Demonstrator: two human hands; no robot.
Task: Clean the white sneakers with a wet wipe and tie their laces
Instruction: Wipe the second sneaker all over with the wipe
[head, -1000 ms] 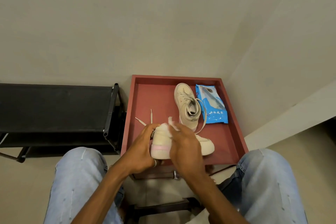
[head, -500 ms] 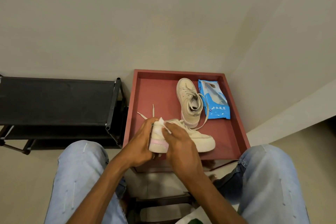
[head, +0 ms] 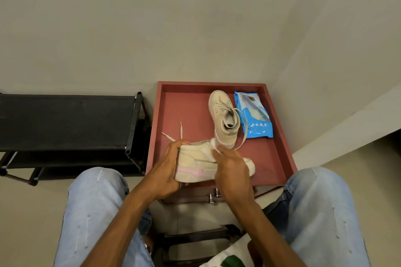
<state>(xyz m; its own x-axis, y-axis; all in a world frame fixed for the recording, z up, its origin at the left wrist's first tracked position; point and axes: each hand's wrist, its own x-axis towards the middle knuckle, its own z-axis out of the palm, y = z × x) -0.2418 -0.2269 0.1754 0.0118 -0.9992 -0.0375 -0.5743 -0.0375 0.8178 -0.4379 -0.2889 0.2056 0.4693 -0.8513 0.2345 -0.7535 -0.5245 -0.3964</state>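
Observation:
A cream-white sneaker with a pink sole stripe (head: 193,165) lies on its side over the front of the red tray (head: 156,128), toe to the right. My left hand (head: 165,171) grips its heel. My right hand (head: 230,169) presses a white wet wipe (head: 211,149) against the sneaker's upper side. Loose lace ends (head: 174,134) stick out behind my left hand. The second sneaker (head: 223,119) stands upright at the tray's back, its laces untied and one looping to the right.
A blue pack of wet wipes (head: 253,115) lies at the tray's back right. A black shoe rack (head: 65,123) stands to the left. Walls close in behind and to the right. My knees in light jeans (head: 95,201) flank the tray.
The sneaker in my hands has turned from heel-on to side-on, showing its whole length. My right hand with the wipe has slid from the heel toward the middle of the upper.

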